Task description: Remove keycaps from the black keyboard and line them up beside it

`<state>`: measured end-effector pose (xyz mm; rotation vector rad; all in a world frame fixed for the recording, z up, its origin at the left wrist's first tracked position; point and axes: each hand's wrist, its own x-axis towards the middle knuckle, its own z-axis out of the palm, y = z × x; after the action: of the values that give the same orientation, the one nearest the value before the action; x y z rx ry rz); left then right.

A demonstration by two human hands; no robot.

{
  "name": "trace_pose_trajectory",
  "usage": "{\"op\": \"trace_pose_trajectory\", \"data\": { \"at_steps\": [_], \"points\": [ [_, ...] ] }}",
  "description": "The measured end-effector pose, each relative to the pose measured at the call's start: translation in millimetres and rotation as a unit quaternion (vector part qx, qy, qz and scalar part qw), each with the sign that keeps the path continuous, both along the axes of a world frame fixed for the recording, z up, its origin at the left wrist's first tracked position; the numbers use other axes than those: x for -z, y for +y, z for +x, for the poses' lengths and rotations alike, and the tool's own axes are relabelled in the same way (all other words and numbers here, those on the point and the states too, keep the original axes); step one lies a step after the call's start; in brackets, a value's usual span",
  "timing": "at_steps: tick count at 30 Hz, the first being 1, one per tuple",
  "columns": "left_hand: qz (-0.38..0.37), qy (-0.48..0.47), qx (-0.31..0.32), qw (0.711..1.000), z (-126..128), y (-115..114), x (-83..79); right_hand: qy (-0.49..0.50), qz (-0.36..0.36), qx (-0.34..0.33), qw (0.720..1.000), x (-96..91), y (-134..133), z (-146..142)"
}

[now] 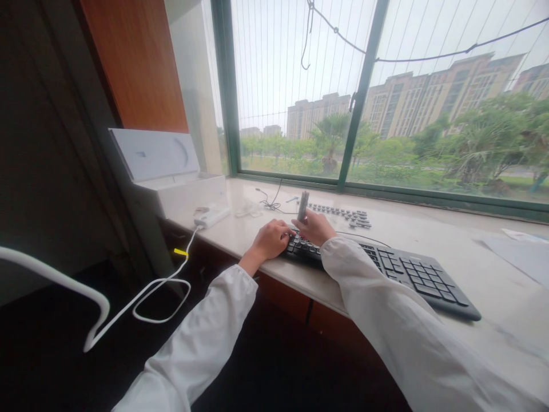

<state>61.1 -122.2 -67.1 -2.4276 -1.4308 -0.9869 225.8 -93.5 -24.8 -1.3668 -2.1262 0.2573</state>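
A black keyboard (412, 273) lies at an angle on the pale stone sill (429, 229) under the window. My left hand (269, 239) rests curled on the keyboard's left end, fingers bent onto the keys. Just right of it, my right hand (316, 228) grips a slim grey tool (303, 205) held upright above the keys. Behind the hands, several loose dark keycaps (343, 214) lie in rows on the sill. Both arms are in white sleeves.
A white box with its lid raised (163, 171) stands at the sill's left end. A white power strip (211, 216) lies beside it, its cable (163, 283) looping down. Thin wires (270, 203) lie near the window frame. Papers (521, 252) are at far right.
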Motion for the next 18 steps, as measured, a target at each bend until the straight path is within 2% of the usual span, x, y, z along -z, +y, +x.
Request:
{"op": "trace_pose_trajectory", "data": {
  "at_steps": [4,9,14,18],
  "points": [
    [0.007,-0.001,0.004,1.0,-0.3,-0.2,-0.4,0.07,-0.07,-0.016,0.995,2.5,6.4,4.2],
    [0.009,-0.013,0.004,1.0,0.7,-2.1,-1.7,0.167,-0.167,-0.022,0.971,7.2,13.3,7.4],
    [0.007,-0.02,0.002,1.0,1.0,-3.1,-1.7,0.135,-0.174,-0.057,0.974,6.1,14.5,10.1],
    [0.01,-0.026,0.003,1.0,0.8,-3.8,-1.5,0.129,-0.203,-0.1,0.966,9.8,20.4,14.8]
  ]
}}
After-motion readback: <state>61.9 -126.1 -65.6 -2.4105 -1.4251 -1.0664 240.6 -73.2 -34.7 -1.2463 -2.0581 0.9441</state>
